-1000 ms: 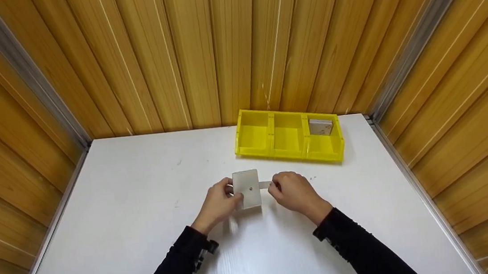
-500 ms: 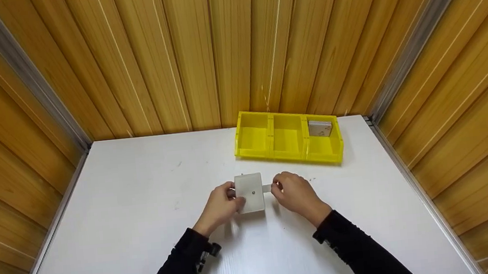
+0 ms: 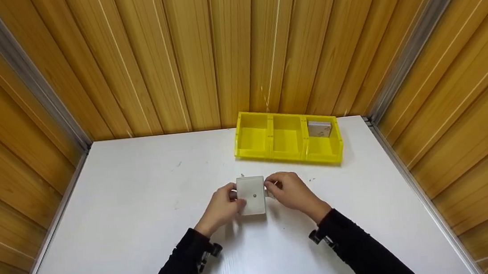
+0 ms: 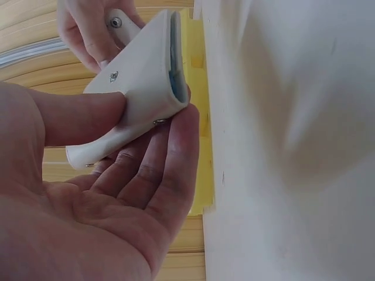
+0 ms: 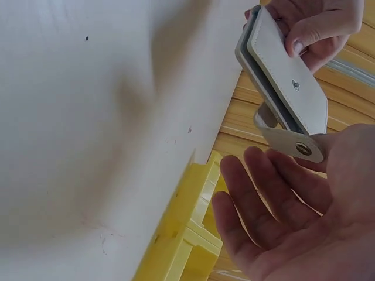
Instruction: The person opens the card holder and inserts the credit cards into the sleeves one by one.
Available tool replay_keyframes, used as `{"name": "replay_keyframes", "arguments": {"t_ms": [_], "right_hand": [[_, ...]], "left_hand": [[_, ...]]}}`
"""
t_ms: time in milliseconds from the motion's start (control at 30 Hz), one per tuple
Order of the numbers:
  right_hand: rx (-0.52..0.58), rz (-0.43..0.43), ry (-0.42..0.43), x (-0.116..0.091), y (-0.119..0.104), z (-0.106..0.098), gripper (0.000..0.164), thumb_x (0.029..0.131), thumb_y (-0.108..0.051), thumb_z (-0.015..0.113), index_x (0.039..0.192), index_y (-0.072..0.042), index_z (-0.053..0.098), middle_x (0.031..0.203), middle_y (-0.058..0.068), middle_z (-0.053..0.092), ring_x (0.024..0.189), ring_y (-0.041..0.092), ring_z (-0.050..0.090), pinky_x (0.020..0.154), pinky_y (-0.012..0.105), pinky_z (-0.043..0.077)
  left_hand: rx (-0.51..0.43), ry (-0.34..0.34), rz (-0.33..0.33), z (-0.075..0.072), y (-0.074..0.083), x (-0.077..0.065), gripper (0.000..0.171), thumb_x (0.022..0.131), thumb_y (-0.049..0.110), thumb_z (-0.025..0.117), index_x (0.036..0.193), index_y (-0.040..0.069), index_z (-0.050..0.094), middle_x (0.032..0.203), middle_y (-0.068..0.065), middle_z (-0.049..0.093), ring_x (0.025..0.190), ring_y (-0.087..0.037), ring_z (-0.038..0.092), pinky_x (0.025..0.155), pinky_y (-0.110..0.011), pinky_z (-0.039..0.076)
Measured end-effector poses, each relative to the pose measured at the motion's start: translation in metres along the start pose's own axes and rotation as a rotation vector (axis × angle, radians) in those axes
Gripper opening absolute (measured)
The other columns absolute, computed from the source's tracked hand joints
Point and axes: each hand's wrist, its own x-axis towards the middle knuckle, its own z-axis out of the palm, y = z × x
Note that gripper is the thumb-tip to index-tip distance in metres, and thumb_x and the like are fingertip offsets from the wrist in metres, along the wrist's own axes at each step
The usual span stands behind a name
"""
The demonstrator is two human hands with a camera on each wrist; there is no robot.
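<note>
A small off-white snap wallet (image 3: 252, 205) is held up above the table, its flat face with a metal stud toward me. My left hand (image 3: 223, 205) grips its left side, thumb on the face and fingers behind, as the left wrist view shows. At the right edge, my right hand (image 3: 293, 191) has its thumb and index finger at the wallet's strap (image 5: 287, 143). In the right wrist view the strap bends out from the wallet, snap showing, with the thumb partly behind it. The other right fingers are loosely bent. A gap runs along the wallet's edge.
Beyond the hands, a yellow three-compartment bin (image 3: 288, 155) stands by the back wall. Its right compartment holds a pale, flat, squarish stack (image 3: 319, 129). Wood-patterned panels (image 3: 236, 52) enclose the white table (image 3: 140, 178) at the back and sides.
The wallet has shifted slightly right and nearer to me with my left hand. My right fingers have moved left to its edge, and the strap that stuck out straight now bends.
</note>
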Motion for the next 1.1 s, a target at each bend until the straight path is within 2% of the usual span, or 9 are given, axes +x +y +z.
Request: {"name": "replay_keyframes", "arguments": {"t_ms": [133,467,667,933,1100], "right_hand": [[0.088,0.029,-0.042,0.000,-0.001,-0.003,0.017,0.099,-0.030,0.060,0.100,-0.023,0.076,0.095,-0.006,0.073,0.081,0.007,0.064,0.074,0.027,0.054],[0.119,0.048,-0.115,0.000,-0.004,-0.012,0.018,0.098,-0.033,0.061,0.100,-0.023,0.076,0.093,-0.009,0.074,0.082,0.007,0.065,0.074,0.026,0.053],[0.167,0.056,-0.134,0.000,-0.006,-0.014,0.016,0.098,-0.031,0.061,0.096,-0.023,0.075,0.092,-0.006,0.074,0.083,0.008,0.065,0.075,0.026,0.052],[0.236,0.069,-0.181,-0.002,-0.004,-0.015,0.017,0.098,-0.031,0.061,0.095,-0.018,0.073,0.092,-0.002,0.072,0.082,0.010,0.062,0.074,0.026,0.050],[0.234,0.063,-0.208,-0.003,-0.002,-0.017,0.018,0.098,-0.030,0.060,0.090,-0.020,0.071,0.088,-0.004,0.069,0.079,0.010,0.060,0.072,0.026,0.049]], "left_hand": [[0.002,-0.017,-0.010,0.000,0.000,0.000,0.034,0.086,0.006,0.063,0.119,0.004,0.060,0.107,-0.016,0.073,0.093,-0.021,0.069,0.074,-0.031,0.057],[-0.011,-0.057,-0.030,-0.001,0.007,0.002,0.033,0.088,0.005,0.058,0.122,0.007,0.057,0.109,-0.014,0.072,0.096,-0.021,0.068,0.078,-0.033,0.056],[-0.029,-0.082,-0.040,0.002,0.008,0.002,0.036,0.088,0.005,0.056,0.124,0.007,0.055,0.108,-0.015,0.072,0.093,-0.022,0.068,0.074,-0.035,0.056],[-0.026,-0.088,-0.050,0.008,0.008,0.004,0.038,0.088,0.004,0.053,0.126,0.005,0.053,0.110,-0.017,0.070,0.092,-0.022,0.066,0.072,-0.030,0.053],[-0.037,-0.104,-0.062,0.010,0.007,0.004,0.044,0.088,0.004,0.051,0.132,0.005,0.051,0.117,-0.018,0.068,0.098,-0.023,0.065,0.078,-0.034,0.054]]}}
